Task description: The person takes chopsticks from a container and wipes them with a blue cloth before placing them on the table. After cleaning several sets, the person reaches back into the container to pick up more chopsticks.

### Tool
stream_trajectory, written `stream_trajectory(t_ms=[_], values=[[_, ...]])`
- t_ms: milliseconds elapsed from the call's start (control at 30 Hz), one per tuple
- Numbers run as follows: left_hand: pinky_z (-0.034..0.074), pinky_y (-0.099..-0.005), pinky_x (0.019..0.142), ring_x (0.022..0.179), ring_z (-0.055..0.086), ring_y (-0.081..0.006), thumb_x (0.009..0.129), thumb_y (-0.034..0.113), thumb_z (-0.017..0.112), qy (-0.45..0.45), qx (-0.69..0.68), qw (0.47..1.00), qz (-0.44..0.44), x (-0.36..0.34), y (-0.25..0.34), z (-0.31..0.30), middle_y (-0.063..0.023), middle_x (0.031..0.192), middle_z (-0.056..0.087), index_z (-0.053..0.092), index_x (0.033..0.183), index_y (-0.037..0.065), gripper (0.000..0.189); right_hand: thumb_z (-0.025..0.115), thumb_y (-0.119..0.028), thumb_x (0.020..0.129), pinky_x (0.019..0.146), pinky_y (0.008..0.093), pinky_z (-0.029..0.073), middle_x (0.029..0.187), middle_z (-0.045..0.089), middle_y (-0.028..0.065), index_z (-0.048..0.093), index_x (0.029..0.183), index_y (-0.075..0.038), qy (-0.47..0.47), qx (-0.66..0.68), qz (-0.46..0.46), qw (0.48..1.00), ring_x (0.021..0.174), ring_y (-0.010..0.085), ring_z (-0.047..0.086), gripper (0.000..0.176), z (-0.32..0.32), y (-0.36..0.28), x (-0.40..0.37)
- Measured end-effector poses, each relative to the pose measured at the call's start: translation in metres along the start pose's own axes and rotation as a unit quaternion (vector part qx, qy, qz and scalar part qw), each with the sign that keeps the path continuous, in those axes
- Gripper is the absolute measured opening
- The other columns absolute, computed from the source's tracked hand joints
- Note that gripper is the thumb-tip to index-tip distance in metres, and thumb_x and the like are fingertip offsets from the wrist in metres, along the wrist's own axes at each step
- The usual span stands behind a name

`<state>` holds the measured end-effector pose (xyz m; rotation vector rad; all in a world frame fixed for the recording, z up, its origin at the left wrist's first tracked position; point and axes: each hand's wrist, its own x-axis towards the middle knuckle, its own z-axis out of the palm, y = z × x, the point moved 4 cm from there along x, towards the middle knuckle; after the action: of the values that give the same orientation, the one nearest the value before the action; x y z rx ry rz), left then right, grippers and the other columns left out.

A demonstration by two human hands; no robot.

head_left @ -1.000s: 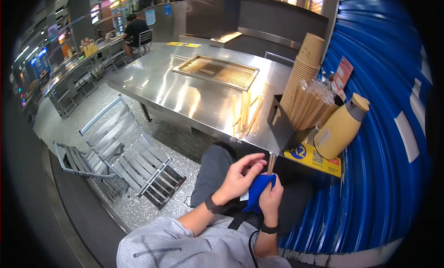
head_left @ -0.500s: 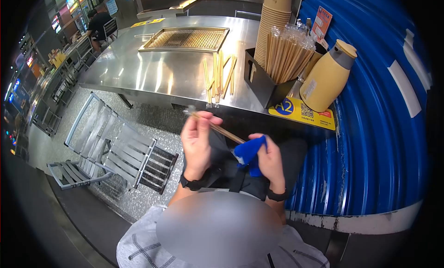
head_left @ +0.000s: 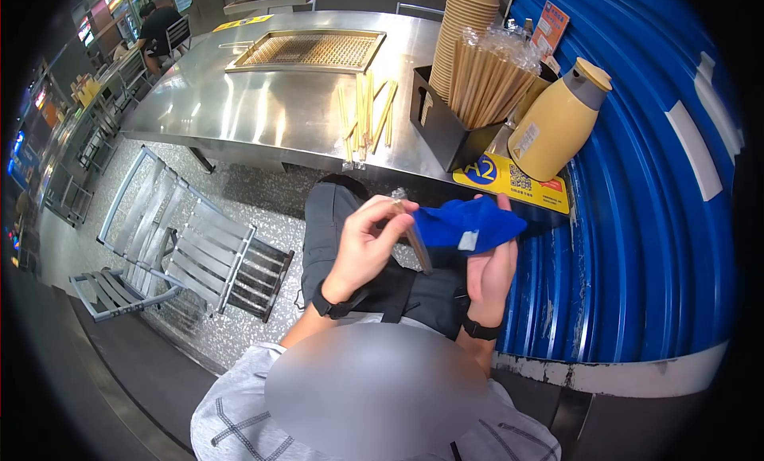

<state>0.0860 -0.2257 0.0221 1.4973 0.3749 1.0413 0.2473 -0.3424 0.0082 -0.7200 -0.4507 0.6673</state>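
Observation:
Over my lap, my left hand [head_left: 368,246] pinches a pair of chopsticks [head_left: 418,250] near the top, where clear plastic wrap shows. The chopsticks slant down and lie close beside a blue cloth [head_left: 469,224] with a small white tag. My right hand [head_left: 492,278] holds this cloth from below; the cloth spreads over its palm and hides several fingers. Beyond my hands, several loose chopsticks [head_left: 364,119] lie on the metal table [head_left: 263,123] near its front edge, with some wrapper at their near ends.
A black caddy [head_left: 447,134] holds many wrapped chopsticks [head_left: 493,83] and stacked paper cups [head_left: 469,15]. The yellow jug [head_left: 559,123] stands beside it, by a blue corrugated wall [head_left: 637,262]. A grill mesh [head_left: 310,49] is set into the table. A slatted chair [head_left: 199,250] stands left.
The blue cloth, bunched in my right hand before, is now spread out and higher. My left hand has moved right, and its chopsticks now point more steeply downward.

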Motion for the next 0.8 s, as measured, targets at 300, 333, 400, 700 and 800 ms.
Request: stream_trajectory(t_ms=[300,333,400,700,800], values=[[0.051,-0.024,0.075,0.085,0.06,-0.0115,0.092,0.006,0.062,0.033,-0.127,0.99,-0.049,-0.003,-0.001,0.001,-0.0064,0.099,0.06,0.063,0.104,-0.003,0.016,0.065,-0.01,0.088,0.08,0.0292,0.049,0.098,0.067,0.0121,0.053,0.117,0.0,-0.239,-0.449,0.061,0.859,0.092,0.0153,0.063,0.033,0.028,0.036,-0.02],[0.053,-0.0261,0.079,0.087,0.063,-0.0126,0.094,0.012,0.061,0.036,-0.123,0.991,-0.035,-0.002,-0.006,0.0,-0.0065,0.096,0.064,0.059,0.117,-0.002,0.027,0.064,-0.01,0.088,0.078,0.029,0.049,0.096,0.067,0.0111,0.054,0.115,0.0,-0.221,-0.435,0.043,0.872,0.09,0.0147,0.063,0.031,0.028,0.035,-0.019],[0.051,-0.024,0.079,0.085,0.061,-0.0109,0.093,0.01,0.061,0.046,-0.066,0.997,-0.018,0.001,0.004,0.005,-0.0053,0.094,0.064,0.057,0.121,-0.001,0.031,0.063,-0.01,0.089,0.076,0.0287,0.049,0.092,0.066,0.0092,0.054,0.112,0.0,-0.181,-0.408,0.011,0.895,0.087,0.0137,0.063,0.027,0.024,0.034,-0.018],[0.05,-0.0331,0.067,0.069,0.063,-0.0236,0.083,0.023,0.072,-0.128,0.256,0.955,0.074,-0.006,-0.003,0.021,-0.008,0.074,0.064,0.059,0.098,0.002,0.029,0.046,-0.017,0.101,0.101,0.0398,0.04,0.126,0.053,0.0125,0.044,0.13,-0.002,-0.004,0.058,-0.033,0.998,0.117,0.0233,0.053,0.033,0.021,0.012,-0.006],[0.051,-0.0378,0.07,0.075,0.064,-0.0338,0.087,0.022,0.066,-0.153,0.256,0.954,0.012,-0.007,-0.011,0.024,-0.0133,0.081,0.066,0.06,0.1,0.001,0.026,0.044,-0.02,0.102,0.102,0.0407,0.04,0.126,0.054,0.0124,0.043,0.13,-0.002,-0.003,0.077,-0.032,0.997,0.117,0.0244,0.053,0.033,0.021,0.016,-0.007]])
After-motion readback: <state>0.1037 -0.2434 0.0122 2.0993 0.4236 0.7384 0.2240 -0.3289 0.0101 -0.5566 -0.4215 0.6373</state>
